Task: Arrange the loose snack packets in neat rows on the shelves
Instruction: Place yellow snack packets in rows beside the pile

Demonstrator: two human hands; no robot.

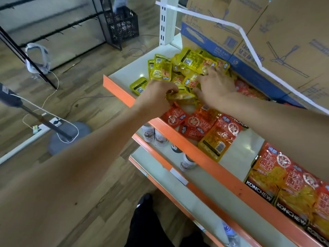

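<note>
A loose heap of small yellow snack packets (pixel 187 66) lies at the far left end of the top shelf (pixel 124 75). Red and orange packets (pixel 195 122) lie scattered nearer to me. A neat row of larger orange packets (pixel 284 184) fills the shelf's near right end. My left hand (pixel 156 97) has its fingers curled round a yellow packet (pixel 179 96) at the heap's front edge. My right hand (pixel 215 84) lies palm down on the heap, fingers spread over the yellow packets.
Large cardboard boxes (pixel 267 32) stand behind the packets at the shelf's back. The shelf has an orange front lip (pixel 195 147). Cans and bottles (pixel 154 136) stand on the lower shelf. On the wooden floor to the left are a stand with cables (pixel 67 136) and a black crate (pixel 122 25).
</note>
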